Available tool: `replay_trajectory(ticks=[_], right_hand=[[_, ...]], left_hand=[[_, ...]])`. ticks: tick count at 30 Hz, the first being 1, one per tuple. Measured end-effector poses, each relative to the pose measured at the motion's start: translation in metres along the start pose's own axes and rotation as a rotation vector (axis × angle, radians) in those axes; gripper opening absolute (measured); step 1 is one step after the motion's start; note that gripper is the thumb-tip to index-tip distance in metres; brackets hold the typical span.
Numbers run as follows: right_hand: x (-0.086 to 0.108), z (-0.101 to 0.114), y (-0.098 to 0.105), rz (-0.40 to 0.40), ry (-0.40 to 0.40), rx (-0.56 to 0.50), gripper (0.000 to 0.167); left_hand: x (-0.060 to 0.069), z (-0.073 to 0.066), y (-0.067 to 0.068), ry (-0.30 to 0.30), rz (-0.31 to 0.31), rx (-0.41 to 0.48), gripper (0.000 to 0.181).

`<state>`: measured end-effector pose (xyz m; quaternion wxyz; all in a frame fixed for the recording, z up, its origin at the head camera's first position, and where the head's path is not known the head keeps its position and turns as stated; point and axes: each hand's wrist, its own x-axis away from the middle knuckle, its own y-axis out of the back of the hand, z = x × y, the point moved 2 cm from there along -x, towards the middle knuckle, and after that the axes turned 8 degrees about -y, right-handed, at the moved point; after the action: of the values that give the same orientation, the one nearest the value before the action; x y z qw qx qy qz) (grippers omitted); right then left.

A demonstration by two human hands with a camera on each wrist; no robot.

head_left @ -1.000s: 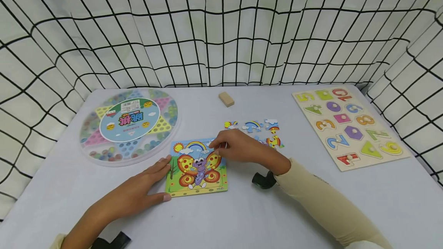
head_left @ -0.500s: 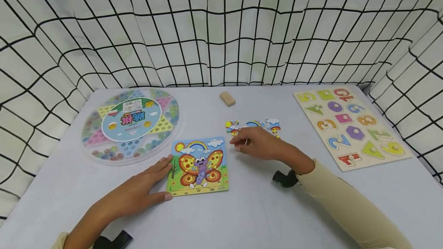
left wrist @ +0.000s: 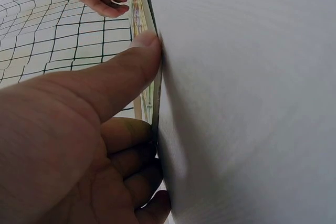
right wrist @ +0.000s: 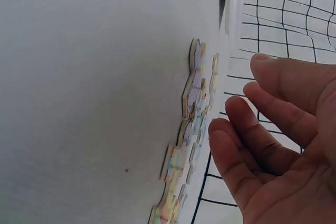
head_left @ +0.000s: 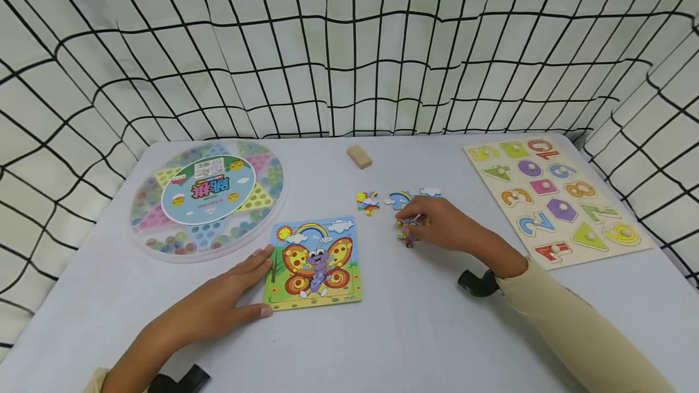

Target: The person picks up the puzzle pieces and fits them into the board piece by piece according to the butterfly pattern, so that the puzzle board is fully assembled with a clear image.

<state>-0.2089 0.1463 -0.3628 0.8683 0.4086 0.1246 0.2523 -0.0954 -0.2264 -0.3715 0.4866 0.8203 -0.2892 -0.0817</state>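
A square butterfly puzzle board [head_left: 314,268] lies flat on the table, its edge visible in the left wrist view [left wrist: 149,97]. My left hand [head_left: 210,305] touches the board's left edge, thumb [left wrist: 137,59] and fingers spread apart. To the right of the board, my right hand [head_left: 450,227] is over loose puzzle pieces and hides some of them. In the right wrist view its fingers [right wrist: 231,153] are loosely bent beside the pieces [right wrist: 194,90], with nothing seen between thumb and fingers. A sun piece [head_left: 367,200] and a rainbow piece [head_left: 400,197] lie uncovered.
A round Chinese checkers box [head_left: 206,199] lies at the back left, and a wooden block [head_left: 359,156] at the back middle. The number-and-shape board [head_left: 557,199] is on the right. Black netting and white cloth surround the table.
My right hand has moved from the board's upper right corner rightward to the loose pieces, uncovering that corner. My left hand has stayed at the board's left edge.
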Motion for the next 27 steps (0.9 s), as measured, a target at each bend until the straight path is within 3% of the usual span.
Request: replay_trajectory(ticks=[7, 14, 23, 27], right_hand=[[0.0047, -0.0040, 0.0027, 0.004, -0.090, -0.012, 0.032], [0.0015, -0.0068, -0.0021, 0.005, -0.096, 0.007, 0.032], [-0.0009, -0.0018, -0.0054, 0.020, -0.195, 0.024, 0.040], [-0.0009, -0.0001, -0.0072, 0.038, -0.197, 0.017, 0.040]], left_hand=[[-0.0002, -0.0006, 0.0003, 0.000, -0.006, 0.000, 0.085], [-0.0003, -0.0010, 0.0006, 0.003, -0.006, -0.004, 0.086], [-0.0003, -0.0010, 0.0001, 0.002, -0.008, 0.003, 0.085], [-0.0001, -0.0004, -0.0002, 0.003, -0.007, -0.005, 0.085]])
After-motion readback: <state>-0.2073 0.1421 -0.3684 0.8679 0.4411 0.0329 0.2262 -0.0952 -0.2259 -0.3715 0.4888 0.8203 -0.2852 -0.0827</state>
